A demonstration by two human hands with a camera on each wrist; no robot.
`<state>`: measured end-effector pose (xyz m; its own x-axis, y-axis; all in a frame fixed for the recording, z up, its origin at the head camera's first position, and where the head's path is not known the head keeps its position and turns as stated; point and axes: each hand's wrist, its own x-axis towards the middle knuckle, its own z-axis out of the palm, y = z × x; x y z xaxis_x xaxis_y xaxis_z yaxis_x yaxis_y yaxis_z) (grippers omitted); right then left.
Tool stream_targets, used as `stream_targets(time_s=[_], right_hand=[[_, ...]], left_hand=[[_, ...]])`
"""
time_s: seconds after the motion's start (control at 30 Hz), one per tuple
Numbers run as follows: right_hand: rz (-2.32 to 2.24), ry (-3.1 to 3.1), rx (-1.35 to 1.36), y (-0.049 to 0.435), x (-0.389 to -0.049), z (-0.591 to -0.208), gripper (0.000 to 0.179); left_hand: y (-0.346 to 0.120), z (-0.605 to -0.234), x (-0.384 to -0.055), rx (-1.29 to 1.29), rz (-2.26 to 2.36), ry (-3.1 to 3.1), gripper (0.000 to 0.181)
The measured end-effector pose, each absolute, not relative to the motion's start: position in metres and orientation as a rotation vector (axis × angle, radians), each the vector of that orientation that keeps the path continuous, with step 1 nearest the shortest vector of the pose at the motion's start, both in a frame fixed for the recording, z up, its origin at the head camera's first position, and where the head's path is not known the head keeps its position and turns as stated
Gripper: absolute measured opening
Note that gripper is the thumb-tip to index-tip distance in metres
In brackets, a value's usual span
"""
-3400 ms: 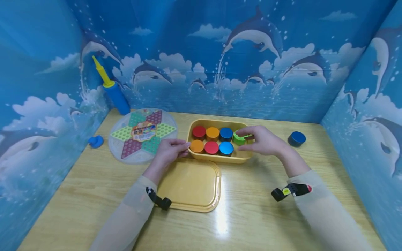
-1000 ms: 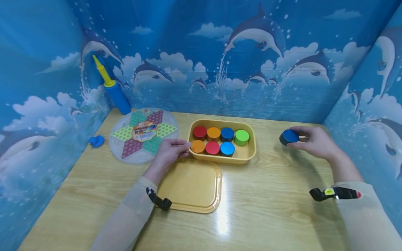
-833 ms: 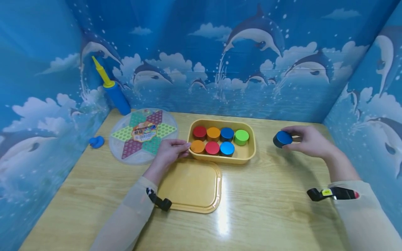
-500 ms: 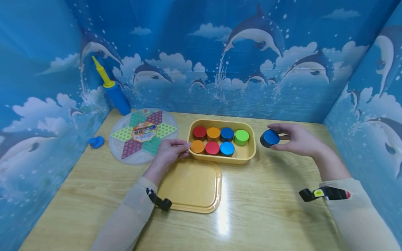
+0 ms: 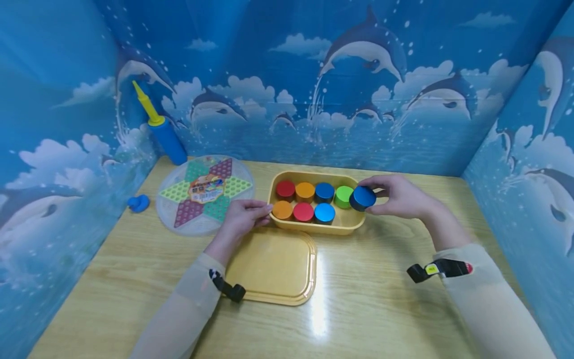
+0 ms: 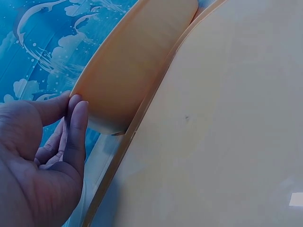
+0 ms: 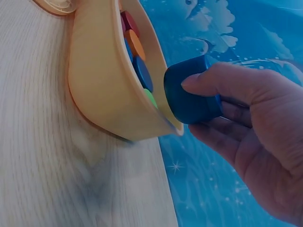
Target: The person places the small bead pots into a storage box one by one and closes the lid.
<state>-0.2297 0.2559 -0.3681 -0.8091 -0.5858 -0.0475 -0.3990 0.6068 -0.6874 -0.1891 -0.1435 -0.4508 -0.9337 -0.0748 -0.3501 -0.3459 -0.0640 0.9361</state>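
My right hand (image 5: 398, 197) holds a dark blue cylinder (image 5: 362, 198) between thumb and fingers over the right end of a yellow plastic box (image 5: 314, 228). In the right wrist view the blue cylinder (image 7: 189, 90) is at the box's rim; whether it touches the rim I cannot tell. Two rows of cylinders stand in the box, among them a red one (image 5: 303, 212), an orange one (image 5: 282, 210), a light blue one (image 5: 324, 213) and a green one (image 5: 344, 196), partly covered by the held cylinder. My left hand (image 5: 243, 215) pinches the box's left end, its thumb and finger at the rim (image 6: 75, 90).
A yellow lid (image 5: 273, 267) lies in front of the box, near the left forearm. Left of the box lies a round Chinese checkers board (image 5: 179, 209). A blue pump (image 5: 167, 139) with a yellow nozzle leans at the back left; a small blue object (image 5: 138, 203) lies nearby.
Earlier the right hand was at the green cylinder in the box. It then took the blue cylinder from the table's right side and carried it left over the box. The left hand stayed put.
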Motion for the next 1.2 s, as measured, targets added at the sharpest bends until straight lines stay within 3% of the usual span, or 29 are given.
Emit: stream_targets(time_s=[1.2], right_hand=[[-0.589, 2.461, -0.898, 0.207, -0.244, -0.376, 0.054]], left_hand=[[-0.143, -0.449, -0.188, -0.445, 2.144, 1.982, 0.027]])
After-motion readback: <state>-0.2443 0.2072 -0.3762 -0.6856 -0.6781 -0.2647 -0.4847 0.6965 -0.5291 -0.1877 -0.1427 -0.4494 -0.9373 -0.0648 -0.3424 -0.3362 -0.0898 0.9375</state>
